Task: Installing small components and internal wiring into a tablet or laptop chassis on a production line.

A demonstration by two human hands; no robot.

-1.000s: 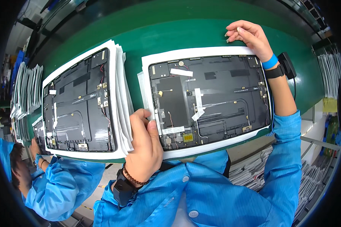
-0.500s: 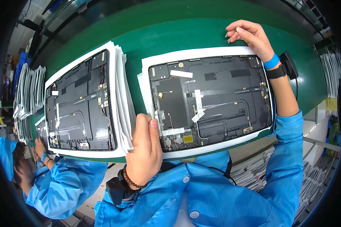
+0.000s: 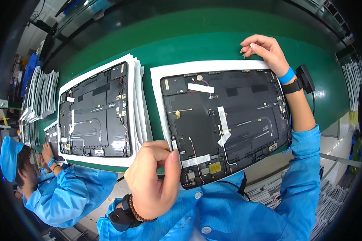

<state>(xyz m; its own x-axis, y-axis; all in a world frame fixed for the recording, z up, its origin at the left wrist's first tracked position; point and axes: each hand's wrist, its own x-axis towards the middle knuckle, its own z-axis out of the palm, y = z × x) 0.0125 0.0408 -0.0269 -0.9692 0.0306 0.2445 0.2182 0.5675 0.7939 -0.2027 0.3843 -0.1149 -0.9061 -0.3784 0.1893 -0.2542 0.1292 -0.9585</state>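
A black tablet back housing (image 3: pixel 245 112) faces up before me, with thin cables, pale tape strips and a yellow square part inside. My left hand (image 3: pixel 153 176) has its thumb and bent fingers closed on the near left edge of this housing. That near edge stands out past the white foam sheet (image 3: pixel 159 86) beneath and looks raised off it. Beyond the far right corner, my right hand (image 3: pixel 265 50) is empty, its fingers loosely curled and apart. A blue band (image 3: pixel 286 75) circles the right wrist, and that forearm passes along the housing's right side.
To the left, a similar housing (image 3: pixel 94 100) lies on a stack of white sheets (image 3: pixel 142 116). A co-worker in a blue cap (image 3: pixel 11 154) sits at the far left. More white sheets (image 3: pixel 42 94) stand upright behind. The green tabletop (image 3: pixel 197 46) stretches beyond.
My left hand has come nearer with the housing's left edge, which has tilted up and shifted off the sheet toward me. The right hand keeps its pose. The whole view has shifted slightly.
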